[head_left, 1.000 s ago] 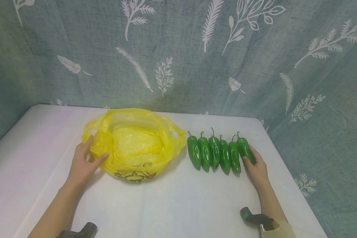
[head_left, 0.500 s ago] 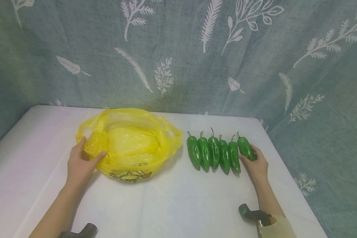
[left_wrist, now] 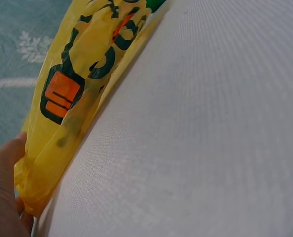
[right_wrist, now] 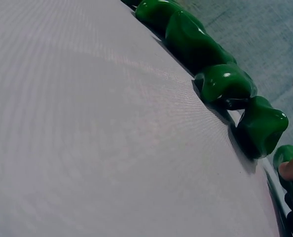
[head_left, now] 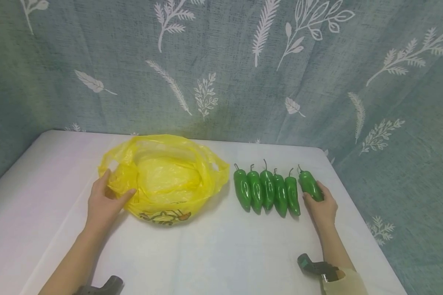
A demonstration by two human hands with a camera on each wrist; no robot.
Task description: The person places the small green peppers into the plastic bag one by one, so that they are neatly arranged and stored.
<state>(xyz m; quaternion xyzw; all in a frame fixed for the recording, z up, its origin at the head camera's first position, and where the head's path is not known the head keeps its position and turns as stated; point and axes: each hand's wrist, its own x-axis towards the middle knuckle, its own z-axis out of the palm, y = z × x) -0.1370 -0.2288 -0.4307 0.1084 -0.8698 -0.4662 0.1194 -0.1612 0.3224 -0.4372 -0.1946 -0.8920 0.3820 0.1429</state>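
A yellow plastic bag (head_left: 164,213) lies spread on the left half of the table in the head view, its mouth gaping upward. My left hand (head_left: 102,205) holds the bag's left side between thumb and fingers; dark and orange print shows on the plastic (left_wrist: 62,94) in the left wrist view. On the right, my right hand (head_left: 322,207) grips the lower end of the rightmost green chili pepper (head_left: 310,184), thumb on one side and fingers on the other. Its fingertips are partly hidden behind the pepper. Several glossy green peppers (head_left: 267,190) lie side by side, left of the held one.
A white cloth covers the table (head_left: 206,254). Behind it and to the right hangs a blue-green curtain (head_left: 236,90) with white leaf prints. Dark camera mounts (head_left: 315,266) sit on both wrists.
The right hand has drawn its pepper slightly right, widening the gap to the row. The left hand and bag have shifted a little left. The other peppers stay put.
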